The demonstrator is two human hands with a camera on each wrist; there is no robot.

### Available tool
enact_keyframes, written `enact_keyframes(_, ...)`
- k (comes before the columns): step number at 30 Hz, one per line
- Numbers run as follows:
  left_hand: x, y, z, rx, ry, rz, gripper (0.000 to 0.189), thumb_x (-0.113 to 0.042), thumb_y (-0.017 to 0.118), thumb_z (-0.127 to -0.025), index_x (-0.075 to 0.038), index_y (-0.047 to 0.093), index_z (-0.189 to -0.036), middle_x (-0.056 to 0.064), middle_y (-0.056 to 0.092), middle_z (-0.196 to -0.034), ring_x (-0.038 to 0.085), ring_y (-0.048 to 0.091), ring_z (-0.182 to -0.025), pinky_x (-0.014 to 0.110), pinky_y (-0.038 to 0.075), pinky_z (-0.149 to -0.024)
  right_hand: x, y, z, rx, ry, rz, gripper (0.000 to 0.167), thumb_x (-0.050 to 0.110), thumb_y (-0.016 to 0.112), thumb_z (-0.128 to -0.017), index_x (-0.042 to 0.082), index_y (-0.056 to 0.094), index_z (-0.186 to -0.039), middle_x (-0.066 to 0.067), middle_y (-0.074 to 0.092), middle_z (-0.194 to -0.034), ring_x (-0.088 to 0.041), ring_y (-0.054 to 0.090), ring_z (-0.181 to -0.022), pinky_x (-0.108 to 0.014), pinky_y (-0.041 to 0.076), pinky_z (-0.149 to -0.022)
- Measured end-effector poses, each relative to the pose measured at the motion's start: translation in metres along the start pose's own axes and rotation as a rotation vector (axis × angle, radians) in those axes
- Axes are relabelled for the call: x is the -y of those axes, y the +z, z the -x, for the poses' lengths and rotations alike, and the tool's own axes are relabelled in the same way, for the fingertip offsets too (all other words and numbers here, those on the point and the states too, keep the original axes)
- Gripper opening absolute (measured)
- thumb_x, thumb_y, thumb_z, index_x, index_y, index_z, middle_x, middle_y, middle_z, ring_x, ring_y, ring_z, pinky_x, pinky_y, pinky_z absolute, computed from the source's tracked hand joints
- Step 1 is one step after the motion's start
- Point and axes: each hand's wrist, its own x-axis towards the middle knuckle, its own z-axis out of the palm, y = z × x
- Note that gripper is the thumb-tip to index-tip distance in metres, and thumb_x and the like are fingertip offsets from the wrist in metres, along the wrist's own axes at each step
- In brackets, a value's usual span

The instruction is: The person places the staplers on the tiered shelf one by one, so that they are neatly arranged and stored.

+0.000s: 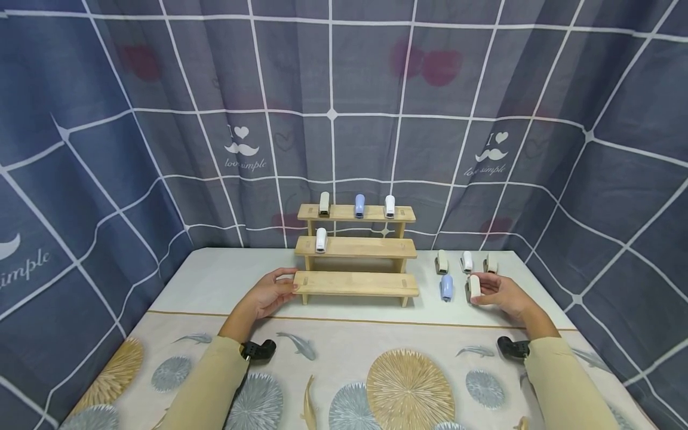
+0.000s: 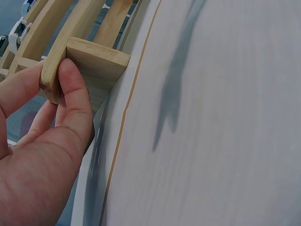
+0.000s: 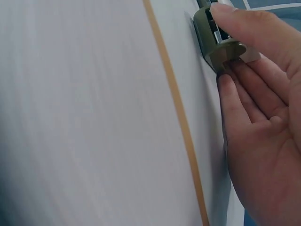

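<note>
A three-tier wooden stand (image 1: 356, 283) is in the middle of the head view. My left hand (image 1: 271, 292) pinches the left end of its lowest board between thumb and fingers, and the left wrist view shows the board's end (image 2: 51, 80) in that grip. On the right, my right hand (image 1: 502, 294) holds a small cream-and-green stapler (image 1: 473, 289) by thumb and fingertips, low at the white tabletop. Seen by the right wrist camera, the stapler's olive-green base (image 3: 207, 35) lies between thumb and fingers; part of its body is hidden by the thumb.
The top tier bears a cream-green stapler (image 1: 324, 204), a blue one (image 1: 359, 205) and a white one (image 1: 389, 206). A white stapler (image 1: 321, 240) sits on the middle tier. Near my right hand stand a blue stapler (image 1: 447, 287) and several others. A checked curtain (image 1: 365, 143) hangs behind.
</note>
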Motion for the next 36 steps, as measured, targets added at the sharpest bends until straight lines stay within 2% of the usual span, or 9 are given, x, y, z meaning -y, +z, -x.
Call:
enact_keyframes(4, 0.0, -0.001, 0.001, 0.005, 0.001, -0.001, 0.065, 0.011, 0.06, -0.095, 0.005, 0.032, -0.153, 0.002, 0.068, -0.104, 0.012, 0.07, -0.092, 0.024, 0.061, -0.084, 0.004, 0.002, 0.003, -0.01, 0.013, 0.03, 0.086, 0.014, 0.088, -0.079, -0.012, 0.042, -0.148, -0.034, 0.049, -0.148, -0.015, 0.061, -0.122, -0.008, 0.052, -0.089)
enact_keyframes(7, 0.0, -0.002, 0.0, 0.012, 0.009, 0.0, 0.066, 0.01, 0.06, -0.095, 0.005, 0.031, -0.154, 0.003, 0.068, -0.105, 0.012, 0.07, -0.092, 0.024, 0.061, -0.085, 0.008, 0.003, 0.005, -0.013, 0.015, 0.046, 0.087, 0.014, 0.088, -0.08, -0.013, 0.042, -0.147, -0.034, 0.049, -0.147, -0.034, 0.058, -0.13, -0.008, 0.052, -0.087)
enact_keyframes(13, 0.0, -0.002, 0.0, 0.014, 0.009, 0.001, 0.065, 0.01, 0.06, -0.096, 0.005, 0.031, -0.153, 0.005, 0.068, -0.107, 0.013, 0.07, -0.094, 0.025, 0.061, -0.086, 0.012, 0.008, 0.009, -0.035, 0.004, 0.068, 0.086, 0.014, 0.089, -0.079, -0.014, 0.043, -0.146, -0.035, 0.051, -0.145, -0.047, 0.054, -0.133, -0.007, 0.05, -0.084)
enact_keyframes(18, 0.0, -0.002, 0.0, 0.02, 0.011, 0.0, 0.063, 0.01, 0.059, -0.096, 0.005, 0.032, -0.153, 0.004, 0.068, -0.106, 0.012, 0.07, -0.094, 0.025, 0.061, -0.087, 0.012, 0.012, 0.01, -0.064, -0.002, 0.088, 0.085, 0.016, 0.09, -0.078, -0.013, 0.046, -0.145, -0.034, 0.055, -0.142, -0.041, 0.061, -0.127, -0.008, 0.052, -0.084)
enact_keyframes(22, 0.0, -0.002, 0.001, 0.02, 0.009, 0.004, 0.062, 0.01, 0.058, -0.097, 0.006, 0.032, -0.153, 0.004, 0.068, -0.105, 0.012, 0.07, -0.093, 0.025, 0.061, -0.086, 0.013, 0.015, 0.011, -0.078, -0.005, 0.084, 0.084, 0.017, 0.091, -0.077, -0.013, 0.049, -0.143, -0.032, 0.058, -0.139, -0.023, 0.068, -0.115, -0.009, 0.053, -0.082)
enact_keyframes(26, 0.0, -0.003, 0.0, 0.013, 0.009, 0.005, 0.062, 0.01, 0.059, -0.096, 0.006, 0.033, -0.152, 0.004, 0.068, -0.105, 0.012, 0.07, -0.093, 0.025, 0.061, -0.085, 0.015, 0.016, 0.014, -0.083, -0.017, 0.097, 0.082, 0.02, 0.09, -0.078, -0.012, 0.05, -0.142, -0.031, 0.061, -0.137, -0.009, 0.066, -0.107, -0.009, 0.052, -0.081)
enact_keyframes(29, 0.0, -0.002, 0.0, 0.006, 0.009, -0.005, 0.062, 0.01, 0.06, -0.096, 0.005, 0.034, -0.152, 0.005, 0.067, -0.107, 0.013, 0.07, -0.094, 0.024, 0.061, -0.085, 0.017, 0.017, 0.017, -0.096, -0.02, 0.107, 0.081, 0.022, 0.09, -0.078, -0.011, 0.052, -0.141, -0.03, 0.062, -0.136, -0.009, 0.067, -0.107, -0.009, 0.052, -0.081)
enact_keyframes(34, 0.001, 0.0, -0.001, 0.001, 0.01, -0.012, 0.061, 0.011, 0.059, -0.095, 0.005, 0.035, -0.151, 0.006, 0.067, -0.107, 0.013, 0.07, -0.093, 0.025, 0.061, -0.084, 0.021, 0.019, 0.023, -0.096, -0.033, 0.093, 0.081, 0.021, 0.089, -0.08, -0.012, 0.05, -0.143, -0.032, 0.061, -0.135, -0.021, 0.069, -0.112, -0.011, 0.054, -0.081)
enact_keyframes(36, 0.001, 0.0, -0.001, 0.0, 0.01, -0.008, 0.061, 0.011, 0.059, -0.095, 0.005, 0.036, -0.151, 0.006, 0.068, -0.107, 0.013, 0.07, -0.093, 0.025, 0.061, -0.084, 0.022, 0.021, 0.024, -0.093, -0.031, 0.081, 0.083, 0.021, 0.089, -0.079, -0.012, 0.049, -0.143, -0.033, 0.06, -0.136, -0.018, 0.07, -0.11, -0.012, 0.054, -0.081)
